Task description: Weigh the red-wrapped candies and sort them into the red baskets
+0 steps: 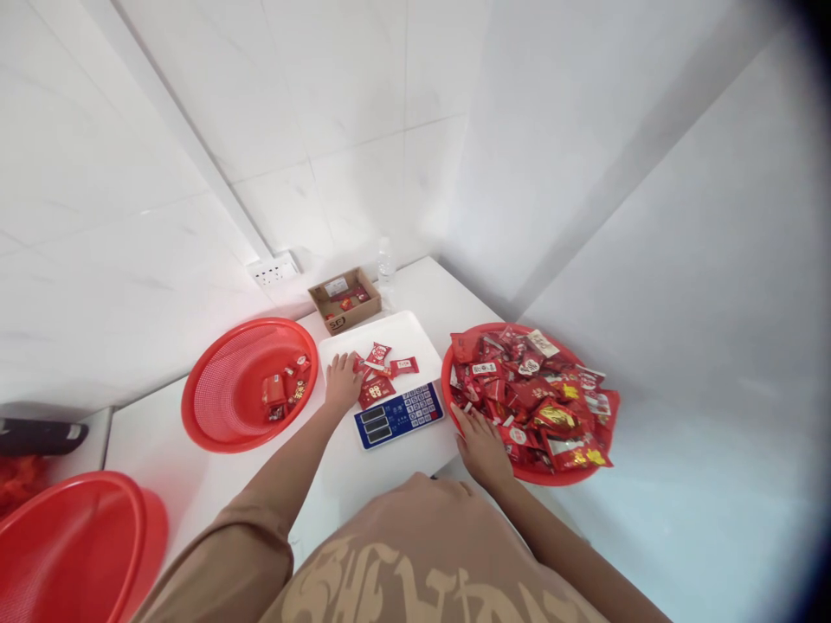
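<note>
My left hand (344,382) rests at the left side of a white scale tray (406,329), fingers stretched out, fingertips touching the edge of the red wrapped snacks there. Several small red packets lie on the tray, among them a larger red packet (376,391) at its front. The scale's blue keypad panel (399,415) faces me. My right hand (485,447) lies over the near left rim of a red basket (527,476) heaped with red and gold snack packets (532,394). Its fingers are extended against the packets, and no packet shows in its grasp.
Left of the scale stands a red mesh basket (214,389) with a few red packets. Behind are a small cardboard box (344,320) holding some packets and a clear bottle (385,260). Another red basket (123,536) stands at lower left. Walls close off the back and right.
</note>
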The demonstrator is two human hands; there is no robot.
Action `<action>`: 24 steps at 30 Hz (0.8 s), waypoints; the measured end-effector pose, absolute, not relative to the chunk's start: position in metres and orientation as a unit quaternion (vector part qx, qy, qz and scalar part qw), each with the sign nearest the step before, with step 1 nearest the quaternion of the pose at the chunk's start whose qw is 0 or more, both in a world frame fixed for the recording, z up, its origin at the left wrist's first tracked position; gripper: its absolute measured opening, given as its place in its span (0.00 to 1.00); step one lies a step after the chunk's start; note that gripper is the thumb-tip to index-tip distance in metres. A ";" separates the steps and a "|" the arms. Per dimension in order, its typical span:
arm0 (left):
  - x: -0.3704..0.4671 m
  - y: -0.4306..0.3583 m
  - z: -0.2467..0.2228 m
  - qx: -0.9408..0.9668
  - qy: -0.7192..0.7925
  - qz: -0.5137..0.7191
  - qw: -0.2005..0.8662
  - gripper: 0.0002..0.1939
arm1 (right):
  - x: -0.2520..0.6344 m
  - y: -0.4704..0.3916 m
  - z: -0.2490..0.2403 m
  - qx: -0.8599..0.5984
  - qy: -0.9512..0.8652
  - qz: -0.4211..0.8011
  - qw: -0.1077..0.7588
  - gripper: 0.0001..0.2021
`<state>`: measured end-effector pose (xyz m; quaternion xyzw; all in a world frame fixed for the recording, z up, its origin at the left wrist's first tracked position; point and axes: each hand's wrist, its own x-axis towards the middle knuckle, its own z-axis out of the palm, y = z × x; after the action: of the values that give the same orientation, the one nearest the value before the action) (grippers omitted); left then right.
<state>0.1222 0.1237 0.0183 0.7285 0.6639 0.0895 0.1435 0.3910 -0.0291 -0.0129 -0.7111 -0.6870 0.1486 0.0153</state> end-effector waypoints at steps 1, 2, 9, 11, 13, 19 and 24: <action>0.129 0.123 0.020 0.731 0.663 0.097 0.131 0.26 | 0.391 -0.029 -0.013 -0.712 -0.686 0.149 0.015 0.26; 0.137 0.121 0.021 0.742 0.651 0.103 0.120 0.26 | 0.391 -0.029 -0.012 -0.713 -0.685 0.149 0.015 0.26; 0.202 0.118 0.013 0.872 0.464 0.039 0.148 0.24 | 0.392 -0.030 -0.013 -0.710 -0.687 0.153 0.018 0.27; 0.211 0.122 0.011 0.872 0.462 0.040 0.156 0.24 | 0.392 -0.030 -0.012 -0.711 -0.686 0.154 0.013 0.27; 0.216 0.125 0.013 0.871 0.460 0.047 0.164 0.25 | 0.391 -0.030 -0.011 -0.712 -0.685 0.152 0.011 0.27; 0.223 0.099 0.034 0.852 0.467 0.077 0.225 0.22 | 0.394 -0.031 -0.021 -0.711 -0.689 0.131 0.052 0.26; 0.216 0.047 0.037 0.835 0.433 0.057 0.334 0.17 | 0.395 -0.031 -0.014 -0.682 -0.690 0.122 0.209 0.30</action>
<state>0.2156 0.0468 0.0374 0.8354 0.4331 0.0565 0.3337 0.3951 -0.0311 -0.0142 -0.6822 -0.6899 0.1224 0.2089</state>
